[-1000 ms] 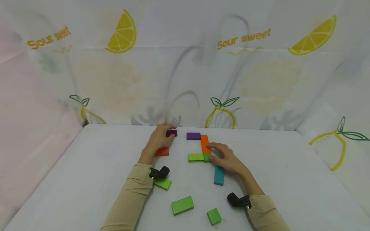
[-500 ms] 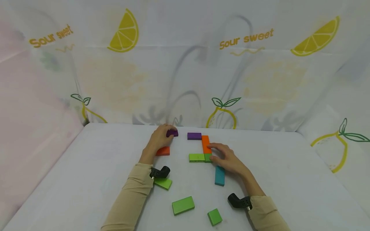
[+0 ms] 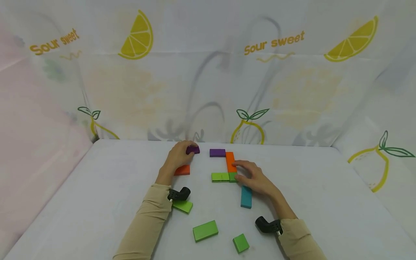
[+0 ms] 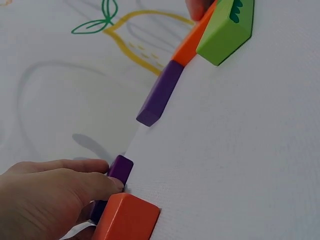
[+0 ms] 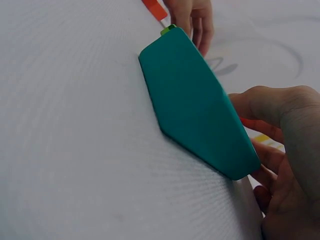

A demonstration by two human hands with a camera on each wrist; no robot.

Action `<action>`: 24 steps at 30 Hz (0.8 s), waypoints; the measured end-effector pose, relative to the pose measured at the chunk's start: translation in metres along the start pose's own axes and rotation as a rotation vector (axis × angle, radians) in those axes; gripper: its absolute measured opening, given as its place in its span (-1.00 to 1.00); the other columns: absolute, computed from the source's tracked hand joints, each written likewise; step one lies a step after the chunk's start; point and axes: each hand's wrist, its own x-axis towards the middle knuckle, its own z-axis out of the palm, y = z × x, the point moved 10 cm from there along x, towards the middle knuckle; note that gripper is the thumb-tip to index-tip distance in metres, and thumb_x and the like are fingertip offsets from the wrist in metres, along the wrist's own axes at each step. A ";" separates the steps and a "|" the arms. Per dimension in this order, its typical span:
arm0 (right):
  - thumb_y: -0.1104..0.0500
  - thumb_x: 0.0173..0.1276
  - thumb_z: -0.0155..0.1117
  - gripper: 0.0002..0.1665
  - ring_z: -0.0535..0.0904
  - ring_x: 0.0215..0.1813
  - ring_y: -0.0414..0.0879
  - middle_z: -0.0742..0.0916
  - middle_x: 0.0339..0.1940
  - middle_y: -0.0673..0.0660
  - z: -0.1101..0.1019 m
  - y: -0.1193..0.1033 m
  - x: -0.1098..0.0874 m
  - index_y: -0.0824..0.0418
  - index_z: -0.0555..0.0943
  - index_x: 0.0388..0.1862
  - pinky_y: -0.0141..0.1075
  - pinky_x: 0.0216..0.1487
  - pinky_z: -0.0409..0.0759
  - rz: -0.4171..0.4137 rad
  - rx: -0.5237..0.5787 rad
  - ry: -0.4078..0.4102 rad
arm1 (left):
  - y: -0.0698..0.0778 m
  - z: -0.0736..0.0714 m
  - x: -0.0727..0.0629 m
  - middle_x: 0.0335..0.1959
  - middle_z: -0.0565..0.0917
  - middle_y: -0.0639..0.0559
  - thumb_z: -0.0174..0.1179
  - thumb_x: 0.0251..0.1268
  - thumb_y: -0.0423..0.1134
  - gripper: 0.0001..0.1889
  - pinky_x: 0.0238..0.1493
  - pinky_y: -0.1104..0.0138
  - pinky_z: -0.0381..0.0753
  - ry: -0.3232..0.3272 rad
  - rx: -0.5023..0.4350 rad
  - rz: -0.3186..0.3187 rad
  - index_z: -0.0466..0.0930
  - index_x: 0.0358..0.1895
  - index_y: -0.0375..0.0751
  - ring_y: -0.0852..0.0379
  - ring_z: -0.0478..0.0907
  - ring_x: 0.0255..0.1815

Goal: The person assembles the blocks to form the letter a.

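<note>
In the head view my left hand [image 3: 179, 154] pinches a small dark purple block [image 3: 193, 149] at the far side of the table; in the left wrist view, fingers hide part of this block [image 4: 121, 170]. Just nearer lies an orange-red block [image 3: 182, 170], partly behind the wrist. My right hand [image 3: 256, 178] rests with extended fingers beside an upright-lying orange block [image 3: 230, 161] and a small green block [image 3: 232, 177], fingertips touching them. A second purple block [image 3: 217, 153] meets the orange one's far end, and a light green block [image 3: 220, 177] adjoins the small green block.
A teal block [image 3: 246, 197] lies below my right hand and looms large in the right wrist view. Nearer are a light green block [image 3: 183, 206] by the left sleeve, a larger green block [image 3: 206, 231] and a green cube [image 3: 241, 243]. A printed cloth [image 3: 208, 72] stands behind the table.
</note>
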 end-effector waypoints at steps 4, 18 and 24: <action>0.01 0.34 0.20 -0.47 0.16 0.44 0.17 0.41 0.40 0.13 0.000 -0.001 0.000 0.01 0.43 0.28 0.23 0.40 -0.11 -0.005 -0.003 -0.003 | 0.002 -0.001 -0.001 0.14 0.57 -0.15 0.17 0.23 -0.32 -0.66 0.21 -0.02 0.42 -0.005 0.002 0.000 0.57 0.09 -0.10 -0.12 0.48 0.15; 0.11 0.32 0.24 -0.47 0.16 0.44 0.21 0.42 0.38 0.19 0.000 -0.002 0.000 0.09 0.44 0.27 0.28 0.38 -0.12 -0.007 0.043 0.004 | 0.005 -0.001 -0.001 0.06 0.60 -0.18 0.19 0.22 -0.31 -0.65 0.18 0.01 0.45 -0.004 -0.024 0.021 0.57 0.09 -0.16 -0.11 0.51 0.06; 0.09 0.32 0.23 -0.48 0.17 0.43 0.20 0.43 0.38 0.17 -0.001 -0.003 0.000 0.07 0.44 0.27 0.25 0.39 -0.11 -0.013 0.032 0.006 | 0.007 0.000 -0.001 0.07 0.59 -0.20 0.20 0.21 -0.29 -0.61 0.18 0.02 0.46 -0.015 -0.026 0.026 0.56 0.14 -0.22 -0.12 0.52 0.09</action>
